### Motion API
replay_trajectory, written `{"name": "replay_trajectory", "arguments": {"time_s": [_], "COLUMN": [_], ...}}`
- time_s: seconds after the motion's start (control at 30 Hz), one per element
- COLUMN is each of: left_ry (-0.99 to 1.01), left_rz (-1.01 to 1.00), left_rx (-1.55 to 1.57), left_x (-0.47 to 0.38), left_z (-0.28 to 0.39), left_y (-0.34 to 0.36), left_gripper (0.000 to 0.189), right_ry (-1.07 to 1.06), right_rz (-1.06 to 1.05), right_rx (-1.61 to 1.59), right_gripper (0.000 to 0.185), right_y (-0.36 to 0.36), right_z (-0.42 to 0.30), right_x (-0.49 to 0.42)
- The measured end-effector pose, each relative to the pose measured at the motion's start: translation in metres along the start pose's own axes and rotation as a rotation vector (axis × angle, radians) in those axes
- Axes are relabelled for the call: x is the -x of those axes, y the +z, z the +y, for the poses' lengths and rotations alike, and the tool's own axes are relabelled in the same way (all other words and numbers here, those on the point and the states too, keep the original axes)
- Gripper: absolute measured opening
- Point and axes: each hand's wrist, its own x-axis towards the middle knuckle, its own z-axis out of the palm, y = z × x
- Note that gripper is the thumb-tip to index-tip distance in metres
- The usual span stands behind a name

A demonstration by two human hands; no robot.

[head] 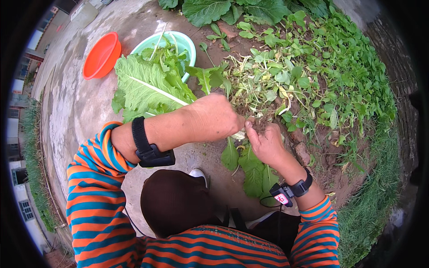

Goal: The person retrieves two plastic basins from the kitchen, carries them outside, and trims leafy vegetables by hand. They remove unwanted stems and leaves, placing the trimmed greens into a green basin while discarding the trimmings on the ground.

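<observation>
My left hand (218,115) is closed around the base of a large leafy green plant (150,88), whose broad leaves with pale ribs spread out to the left. My right hand (268,142) meets it at the plant's soil-covered roots (262,124), thumb and fingers pinching there. The fingers partly hide the stem base. More green leaves (253,172) hang or lie below my right hand; whether they belong to the same plant, I cannot tell. Behind the big leaves stands a pale green plastic basin (191,50) with leafy greens in it.
An orange-red plastic basin (102,56) rests tilted on the concrete at the upper left, with a whitish plastic jug (84,15) beyond. On the right is a bed of low leafy plants (348,70), edged by bricks (302,154). Pulled, wilting greens (264,75) cover the soil ahead.
</observation>
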Motion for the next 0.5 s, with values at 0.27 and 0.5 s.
{"name": "replay_trajectory", "arguments": {"time_s": [0.27,0.5], "left_ry": [0.182,-0.231], "left_rz": [0.253,-0.291], "left_rx": [-0.021,0.166], "left_x": [0.02,0.092], "left_z": [-0.006,-0.025], "left_y": [-0.004,0.017], "left_gripper": [0.014,0.012], "right_ry": [0.541,0.433], "right_rz": [-0.844,-0.478], "right_rx": [-1.258,0.252], "right_gripper": [0.056,0.073], "right_y": [-0.002,-0.051], "right_z": [0.005,0.06], "right_x": [-0.007,-0.026]}}
